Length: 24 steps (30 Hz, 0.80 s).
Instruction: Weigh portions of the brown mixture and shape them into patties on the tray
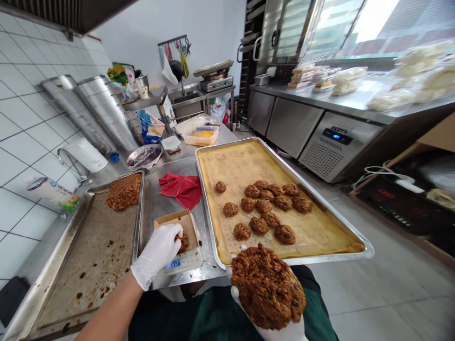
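My left hand (161, 250), in a white glove, is closed around a small lump of brown sticky mixture (182, 242) inside a cardboard tray (174, 218). That tray rests on a digital kitchen scale (194, 262) with a lit blue display, whose reading is partly covered by my hand. My right hand (284, 332), gloved as well, holds up a large lump of the same mixture (266, 286) close to my body; most of its fingers are hidden beneath it. Several rounded balls of the mixture (263, 205) sit on a lined baking tray (234, 163) ahead of my right hand.
On the left, a metal tray (88, 265) carries a slab of the mixture (125, 190) and scattered crumbs. A red cloth (182, 188) lies between the trays. Behind are a metal bowl (144, 156) and a plastic container (201, 136). A counter with wrapped goods (350, 78) stands at right.
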Each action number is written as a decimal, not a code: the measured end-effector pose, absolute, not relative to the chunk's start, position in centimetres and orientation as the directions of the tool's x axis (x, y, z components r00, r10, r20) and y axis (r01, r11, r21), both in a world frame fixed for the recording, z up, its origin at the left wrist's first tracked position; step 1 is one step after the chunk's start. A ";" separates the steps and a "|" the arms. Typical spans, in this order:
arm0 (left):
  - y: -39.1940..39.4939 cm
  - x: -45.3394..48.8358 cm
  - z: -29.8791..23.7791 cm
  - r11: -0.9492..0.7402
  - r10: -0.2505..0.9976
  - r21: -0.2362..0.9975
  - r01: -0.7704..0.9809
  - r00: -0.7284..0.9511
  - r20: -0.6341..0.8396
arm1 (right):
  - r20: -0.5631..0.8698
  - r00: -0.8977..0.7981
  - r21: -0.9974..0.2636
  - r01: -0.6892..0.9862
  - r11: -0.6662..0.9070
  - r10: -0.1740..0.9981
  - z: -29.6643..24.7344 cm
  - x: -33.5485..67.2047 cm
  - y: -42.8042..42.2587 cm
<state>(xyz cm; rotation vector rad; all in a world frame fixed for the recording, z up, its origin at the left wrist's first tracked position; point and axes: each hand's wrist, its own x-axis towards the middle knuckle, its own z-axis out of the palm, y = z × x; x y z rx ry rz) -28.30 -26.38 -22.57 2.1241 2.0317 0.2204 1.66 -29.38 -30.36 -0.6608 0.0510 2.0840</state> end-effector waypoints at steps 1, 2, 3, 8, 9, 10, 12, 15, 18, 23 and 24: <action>-26.4 -28.3 -22.4 -0.034 0.999 0.247 0.969 0.042 -0.025 | -0.503 -0.451 -0.163 -0.789 -0.593 0.738 -30.0 1.7 -29.3; -26.4 -28.4 -22.1 -0.029 0.999 0.250 0.968 0.037 -0.025 | -0.525 -0.461 -0.127 -0.789 -0.601 0.716 -29.7 1.6 -29.3; -26.4 -28.5 -21.8 -0.024 0.999 0.252 0.967 0.032 -0.028 | -0.536 -0.462 -0.106 -0.794 -0.599 0.707 -29.4 1.5 -29.2; -26.9 -29.4 -18.9 0.002 0.999 0.278 0.960 0.007 -0.031 | -0.510 -0.469 -0.097 -0.802 -0.590 0.721 -28.4 0.9 -29.1; -27.2 -29.2 -18.2 0.010 1.000 0.297 0.955 -0.008 -0.009 | -0.496 -0.478 -0.091 -0.802 -0.591 0.725 -28.2 0.8 -29.1; -27.5 -28.8 -17.4 0.013 0.999 0.324 0.946 -0.023 0.029 | -0.479 -0.492 -0.086 -0.798 -0.596 0.727 -28.1 0.7 -29.1; -28.4 -27.1 -16.3 -0.016 0.991 0.389 0.921 -0.037 0.129 | -0.438 -0.515 -0.084 -0.793 -0.603 0.737 -27.5 0.5 -29.1; -30.0 -22.6 -15.8 -0.111 0.968 0.470 0.876 -0.012 0.251 | -0.383 -0.558 -0.104 -0.766 -0.634 0.736 -26.5 -0.2 -29.0; -31.0 -18.0 -16.9 -0.256 0.939 0.451 0.855 0.108 0.327 | -0.369 -0.482 -0.169 -0.806 -0.568 0.794 -26.1 -1.0 -29.0; -31.7 -14.8 -18.1 -0.423 0.877 0.222 0.879 0.335 0.345 | -0.544 -0.260 -0.239 -0.863 -0.445 0.798 -28.0 -0.8 -28.9; -31.8 -14.7 -18.1 -0.422 0.875 0.213 0.881 0.334 0.350 | -0.578 -0.242 -0.251 -0.856 -0.453 0.779 -28.6 -0.6 -28.8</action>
